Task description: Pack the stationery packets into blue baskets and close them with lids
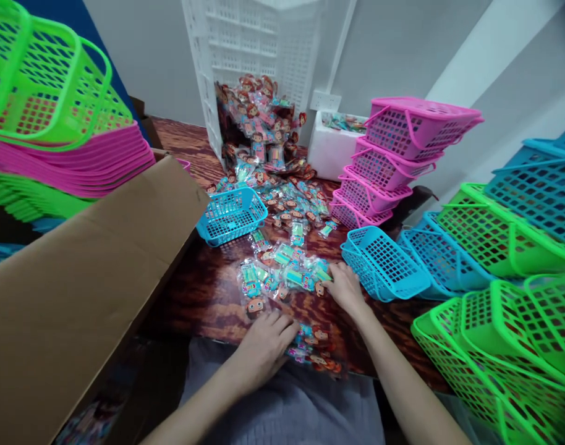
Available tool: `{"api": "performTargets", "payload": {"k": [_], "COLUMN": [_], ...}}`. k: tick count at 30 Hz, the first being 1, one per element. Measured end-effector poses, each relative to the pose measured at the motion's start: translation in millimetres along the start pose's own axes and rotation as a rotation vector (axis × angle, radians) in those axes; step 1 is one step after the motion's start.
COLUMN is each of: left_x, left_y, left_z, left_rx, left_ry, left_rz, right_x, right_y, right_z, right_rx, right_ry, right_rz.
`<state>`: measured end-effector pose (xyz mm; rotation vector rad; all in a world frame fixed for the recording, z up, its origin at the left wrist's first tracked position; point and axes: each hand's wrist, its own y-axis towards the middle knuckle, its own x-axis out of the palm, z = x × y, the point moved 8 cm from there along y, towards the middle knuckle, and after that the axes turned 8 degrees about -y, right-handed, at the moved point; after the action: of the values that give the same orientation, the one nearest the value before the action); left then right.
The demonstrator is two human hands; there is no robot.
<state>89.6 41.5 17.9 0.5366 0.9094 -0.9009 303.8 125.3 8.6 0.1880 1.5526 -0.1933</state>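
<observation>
My left hand (267,339) is closed at the table's front edge, its fingers curled on a small bunch of clear plastic packets (316,347) with cartoon-doll figures inside. These packets stick out to the right, slightly blurred. Farther right and forward, my right hand (346,288) pinches the edge of a packet (320,272) in a loose pile. That pile of doll packets (287,272) has turquoise and green bodies and brown-haired heads. Fingertips of both hands are partly hidden.
A large heap of packets (264,123) spills from a tipped white crate (201,80). An empty blue basket (231,216) stands behind the pile, another blue basket (384,262) on the right. Pink baskets (398,133), green baskets (496,334), a foam box (326,148) and a cardboard box (92,272) surround the table.
</observation>
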Motion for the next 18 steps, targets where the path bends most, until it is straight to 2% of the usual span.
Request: {"api": "performTargets", "payload": {"k": [3,7,9,11,13,15,18], "left_x": [0.4,3.3,5.1,6.1,6.7,6.9,8.0], "left_y": [-1,-1,-1,-1,-1,-1,-2], "left_z": [-2,-6,-7,-8,-8,-8,-7], "left_rx": [-0.001,0.0,0.004,0.004,-0.001,-0.004,-0.003], "left_ry": [-0.012,-0.023,-0.021,-0.021,-0.023,-0.022,-0.02], "left_rz": [0.009,0.028,0.04,0.053,0.061,0.072,0.088], "right_x": [-13,-49,-63,-68,-62,-45,-19], "right_y": [-19,-51,-61,-65,-60,-47,-28], "right_z": [-4,-5,-6,-10,-18,-32,-55], "right_rx": [-0.054,-0.048,-0.051,-0.071,-0.099,-0.143,-0.219], "right_ry": [-0.05,-0.109,-0.028,0.158,0.362,0.457,0.341], "right_rz": [0.022,0.165,0.209,0.224,0.175,0.036,-0.113]}}
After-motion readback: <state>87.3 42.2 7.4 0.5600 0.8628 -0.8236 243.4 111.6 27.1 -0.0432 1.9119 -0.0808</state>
